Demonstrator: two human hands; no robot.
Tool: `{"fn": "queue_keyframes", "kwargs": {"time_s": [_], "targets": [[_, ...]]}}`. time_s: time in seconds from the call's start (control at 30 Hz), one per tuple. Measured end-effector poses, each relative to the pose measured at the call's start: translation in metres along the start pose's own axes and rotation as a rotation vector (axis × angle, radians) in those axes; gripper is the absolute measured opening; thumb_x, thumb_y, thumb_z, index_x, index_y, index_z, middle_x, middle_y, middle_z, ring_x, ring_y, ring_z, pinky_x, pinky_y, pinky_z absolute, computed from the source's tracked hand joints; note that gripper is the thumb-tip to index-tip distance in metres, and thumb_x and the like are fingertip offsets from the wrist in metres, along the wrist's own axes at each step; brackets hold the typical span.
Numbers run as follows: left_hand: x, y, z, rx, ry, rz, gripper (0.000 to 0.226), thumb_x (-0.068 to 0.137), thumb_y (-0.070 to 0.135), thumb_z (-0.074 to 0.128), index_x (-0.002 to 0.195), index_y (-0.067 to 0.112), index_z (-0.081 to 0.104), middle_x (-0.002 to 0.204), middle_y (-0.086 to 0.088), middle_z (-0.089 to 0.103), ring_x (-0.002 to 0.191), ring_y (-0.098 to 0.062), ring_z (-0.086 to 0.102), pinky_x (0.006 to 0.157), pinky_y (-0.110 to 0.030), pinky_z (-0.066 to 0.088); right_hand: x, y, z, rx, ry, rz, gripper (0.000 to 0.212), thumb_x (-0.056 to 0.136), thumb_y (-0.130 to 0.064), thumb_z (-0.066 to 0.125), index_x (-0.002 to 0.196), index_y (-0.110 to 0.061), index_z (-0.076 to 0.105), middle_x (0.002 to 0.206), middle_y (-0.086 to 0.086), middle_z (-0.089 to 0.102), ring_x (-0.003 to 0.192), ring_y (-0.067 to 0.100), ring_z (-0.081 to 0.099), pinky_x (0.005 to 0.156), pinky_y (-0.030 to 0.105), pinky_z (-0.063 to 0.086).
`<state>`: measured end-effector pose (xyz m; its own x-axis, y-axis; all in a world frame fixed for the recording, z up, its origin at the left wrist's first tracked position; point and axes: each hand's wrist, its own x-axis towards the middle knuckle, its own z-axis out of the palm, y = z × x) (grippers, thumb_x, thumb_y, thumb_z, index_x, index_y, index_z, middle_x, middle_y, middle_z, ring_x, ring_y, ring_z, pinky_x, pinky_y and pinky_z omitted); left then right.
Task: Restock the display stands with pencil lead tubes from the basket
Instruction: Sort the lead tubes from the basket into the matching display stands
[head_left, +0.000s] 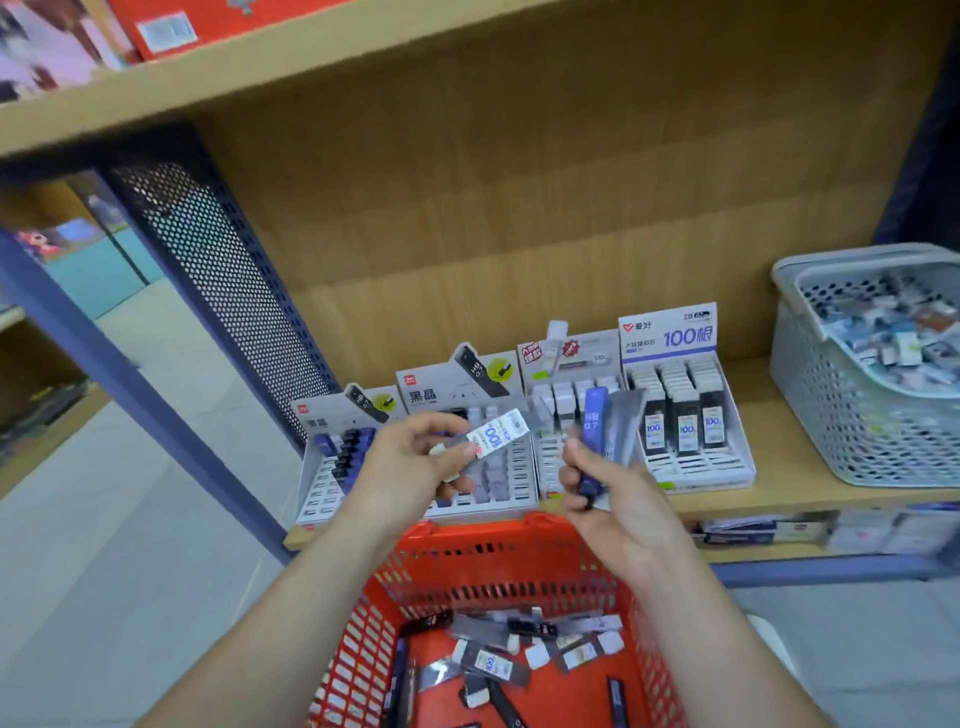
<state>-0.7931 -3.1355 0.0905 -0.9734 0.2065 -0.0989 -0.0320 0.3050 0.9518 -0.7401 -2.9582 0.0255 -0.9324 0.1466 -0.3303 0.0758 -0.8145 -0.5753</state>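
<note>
The left hand (410, 462) pinches a clear plastic lead tube with a white "100" label (497, 434) between thumb and fingertips. The tube is tilted, its labelled end pointing toward two o'clock. The right hand (613, 504) is curled round a dark blue "HB 0.7" lead tube (592, 436), which stands almost upright out of the fist. A translucent grey tube (626, 415) sits just beside it at three o'clock; whether the same fingers hold it I cannot tell.

Both hands hang over the far rim of a red plastic mesh basket (363, 649) at six o'clock. Loose lead tubes (498, 665), black, clear and blue, lie scattered on its floor.

At twelve o'clock from the hands, four white cardboard display stands sit in a row on a light wooden shelf (800, 483):
- The leftmost stand (322, 483) holds a few blue and black tubes.
- The second stand (447, 389) is partly hidden by the left hand.
- The third stand (571, 358) holds white-capped tubes at its back.
- The rightmost stand (670, 332), headed "100", has three columns of dark tubes.

At three o'clock on the shelf, well apart from the hands, stands a pale grey perforated plastic basket (810, 405) filled with small packets. At ten o'clock a dark perforated metal panel (208, 270) closes the shelf's side.
</note>
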Motion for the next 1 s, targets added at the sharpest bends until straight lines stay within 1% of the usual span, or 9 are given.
{"fn": "queue_keyframes", "kwargs": {"time_s": [0.1,0.17,0.23,0.37,0.47,0.57,0.67,0.83,1.0], "targets": [[0.014,0.004,0.012,0.037,-0.021,-0.003,0.014,0.082,0.004,0.072,0.091,0.008,0.064,0.082,-0.011,0.07,0.054,-0.021,0.063,0.053,-0.027,0.047,0.024,-0.019,0.003,-0.254,0.086,-0.183,0.01,0.086,-0.009,0.072,0.088,-0.014,0.064,0.066,-0.001,0.055,0.055,0.01,0.044,0.044,0.019,0.031],[0.027,0.006,0.021,0.035,0.002,0.007,0.014,0.08,0.002,0.073,0.088,0.007,0.063,0.077,-0.01,0.07,0.054,-0.021,0.063,0.049,-0.022,0.047,0.04,-0.018,0.0,-0.471,0.15,-0.254,0.012,0.086,-0.014,0.075,0.086,-0.015,0.063,0.067,0.002,0.053,0.055,0.013,0.042,0.046,0.024,0.032],[0.043,0.006,0.03,0.04,0.041,0.03,0.015,0.079,0.002,0.074,0.086,0.009,0.063,0.073,-0.009,0.069,0.054,-0.021,0.062,0.048,-0.021,0.048,0.052,-0.011,-0.007,-0.531,0.193,-0.284,0.013,0.086,-0.014,0.074,0.088,-0.014,0.062,0.069,0.005,0.053,0.056,0.015,0.042,0.047,0.027,0.032],[0.078,0.001,0.058,0.044,0.045,0.09,0.01,0.086,0.002,0.066,0.091,0.01,0.064,0.08,-0.007,0.072,0.059,-0.011,0.066,0.055,-0.019,0.052,0.064,-0.001,-0.028,-0.433,0.289,-0.299,0.013,0.088,-0.015,0.073,0.094,-0.01,0.062,0.069,0.002,0.057,0.054,0.011,0.049,0.05,0.025,0.037],[0.101,-0.003,0.093,0.134,-0.012,0.142,0.015,0.091,0.002,0.059,0.104,0.007,0.066,0.094,-0.008,0.071,0.072,-0.011,0.066,0.062,-0.018,0.055,0.071,0.007,-0.055,-0.353,0.479,-0.318,0.016,0.088,-0.022,0.073,0.095,-0.01,0.064,0.072,0.002,0.063,0.058,0.012,0.054,0.055,0.027,0.041],[0.121,-0.009,0.132,0.257,-0.047,0.267,0.018,0.092,0.005,0.06,0.105,0.013,0.069,0.092,-0.007,0.072,0.079,-0.019,0.068,0.073,-0.034,0.057,0.077,0.015,-0.082,-0.191,0.723,-0.353,0.02,0.087,-0.026,0.075,0.089,-0.014,0.059,0.077,0.011,0.064,0.06,0.019,0.052,0.059,0.033,0.04],[0.135,-0.016,0.167,0.378,-0.098,0.335,0.02,0.093,0.009,0.06,0.107,0.017,0.071,0.087,0.003,0.071,0.078,-0.015,0.066,0.082,-0.038,0.055,0.078,0.009,-0.094,-0.054,0.811,-0.397,0.017,0.09,-0.023,0.071,0.087,-0.015,0.056,0.069,0.01,0.059,0.055,0.018,0.05,0.057,0.033,0.04],[0.151,-0.029,0.205,0.53,-0.176,0.389,0.024,0.094,0.012,0.059,0.116,0.016,0.069,0.11,-0.004,0.071,0.102,-0.017,0.065,0.09,-0.022,0.046,0.076,-0.014,-0.104,0.055,0.867,-0.429,0.018,0.092,-0.02,0.068,0.101,-0.009,0.058,0.063,0.005,0.057,0.04,0.005,0.047,0.044,0.023,0.04],[0.154,-0.038,0.217,0.598,-0.185,0.402,0.025,0.093,0.012,0.06,0.116,0.017,0.069,0.107,-0.003,0.072,0.1,-0.013,0.065,0.079,-0.007,0.037,0.078,-0.019,-0.102,0.127,0.865,-0.437,0.019,0.092,-0.013,0.067,0.107,-0.006,0.057,0.058,0.004,0.052,0.037,0.005,0.043,0.037,0.02,0.035]]}}
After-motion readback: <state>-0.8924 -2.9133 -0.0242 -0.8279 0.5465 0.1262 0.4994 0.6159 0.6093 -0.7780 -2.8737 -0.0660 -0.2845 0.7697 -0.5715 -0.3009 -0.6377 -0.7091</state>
